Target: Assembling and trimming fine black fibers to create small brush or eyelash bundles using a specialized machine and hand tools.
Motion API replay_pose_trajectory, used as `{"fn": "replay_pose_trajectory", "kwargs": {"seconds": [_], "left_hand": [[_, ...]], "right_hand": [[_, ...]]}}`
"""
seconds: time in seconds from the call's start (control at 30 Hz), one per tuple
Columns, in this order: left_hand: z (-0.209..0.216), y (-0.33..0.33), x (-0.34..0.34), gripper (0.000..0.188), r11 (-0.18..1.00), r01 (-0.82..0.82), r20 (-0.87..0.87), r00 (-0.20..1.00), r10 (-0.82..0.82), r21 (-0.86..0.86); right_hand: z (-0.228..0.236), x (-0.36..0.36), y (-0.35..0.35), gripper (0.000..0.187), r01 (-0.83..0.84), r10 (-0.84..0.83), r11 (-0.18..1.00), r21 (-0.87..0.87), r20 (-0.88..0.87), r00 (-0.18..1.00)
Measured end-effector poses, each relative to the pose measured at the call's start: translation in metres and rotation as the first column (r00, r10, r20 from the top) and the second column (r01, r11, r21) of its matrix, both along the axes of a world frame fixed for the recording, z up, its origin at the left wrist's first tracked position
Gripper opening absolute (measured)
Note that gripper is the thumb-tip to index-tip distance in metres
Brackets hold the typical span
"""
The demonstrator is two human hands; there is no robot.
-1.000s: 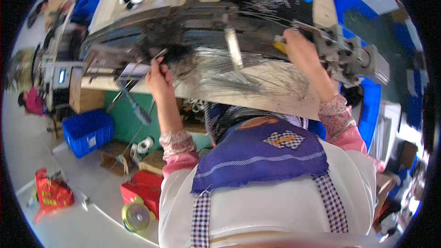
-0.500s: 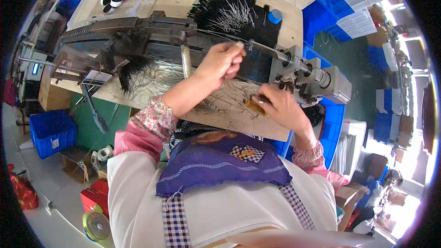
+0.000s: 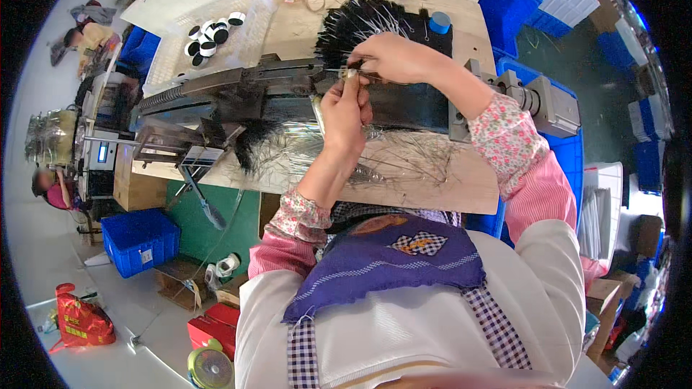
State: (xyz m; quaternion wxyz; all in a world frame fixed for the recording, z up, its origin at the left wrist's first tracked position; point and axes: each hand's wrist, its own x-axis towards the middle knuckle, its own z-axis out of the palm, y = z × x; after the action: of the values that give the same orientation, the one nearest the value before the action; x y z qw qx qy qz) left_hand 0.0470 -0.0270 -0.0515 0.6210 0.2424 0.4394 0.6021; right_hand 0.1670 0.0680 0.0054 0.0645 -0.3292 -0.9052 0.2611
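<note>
My two hands meet over the middle of the dark metal bench machine (image 3: pixel 281 101). My left hand (image 3: pixel 344 117) points upward with thumb and fingers pinched, and the tiny thing at its fingertips is too small to name. From the right, my right hand (image 3: pixel 395 59) reaches across with its fingers curled down beside the left fingertips. What it grips is hidden behind its fingers. Just beyond lies a heap of black bristle brushes (image 3: pixel 346 25) with looped wire handles. Loose thin wires (image 3: pixel 411 158) are strewn over the wooden tabletop on my side of the machine.
A clear plastic basket (image 3: pixel 162 61) with white-and-black rolls (image 3: pixel 207 49) stands at the far left. A blue cap (image 3: pixel 440 23) sits by the brushes. The machine's metal cylinder end (image 3: pixel 551 108) juts out on the right. Blue crates (image 3: pixel 140 241) stand below the table.
My right hand has moved up and left from the table's near side to join the left at the machine. The yellowish-brown object it held is out of sight. The view has shifted.
</note>
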Motion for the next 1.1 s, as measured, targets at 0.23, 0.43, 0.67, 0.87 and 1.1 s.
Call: {"fn": "replay_pose_trajectory", "kwargs": {"seconds": [0.23, 0.43, 0.67, 0.87, 1.1], "left_hand": [[-0.009, 0.000, -0.011, 0.029, 0.999, 0.028, 0.030, 0.999, -0.029, 0.018], [-0.008, 0.005, -0.003, 0.069, 0.936, 0.311, 0.131, 0.933, -0.334, 0.167], [0.019, 0.007, -0.024, 0.081, 0.979, 0.175, 0.768, 0.610, -0.194, 0.108], [-0.020, 0.009, -0.029, 0.079, 0.864, 0.161, 0.833, 0.231, -0.503, 0.478], [0.012, -0.009, -0.024, 0.072, 0.996, 0.039, 0.605, 0.793, -0.078, 0.077]], "right_hand": [[0.005, 0.011, 0.006, 0.028, 0.079, -0.241, 0.848, -0.524, -0.247, 0.939], [0.016, 0.005, 0.016, 0.028, 0.091, -0.253, 0.716, -0.692, -0.135, 0.958], [0.013, 0.031, 0.015, 0.034, 0.328, -0.302, 0.838, 0.436, -0.130, 0.944], [0.001, -0.010, -0.045, 0.036, 0.123, 0.013, 0.804, 0.582, -0.224, 0.974], [0.000, 0.004, -0.019, 0.012, 0.221, -0.130, 0.918, 0.331, -0.276, 0.952]]}}
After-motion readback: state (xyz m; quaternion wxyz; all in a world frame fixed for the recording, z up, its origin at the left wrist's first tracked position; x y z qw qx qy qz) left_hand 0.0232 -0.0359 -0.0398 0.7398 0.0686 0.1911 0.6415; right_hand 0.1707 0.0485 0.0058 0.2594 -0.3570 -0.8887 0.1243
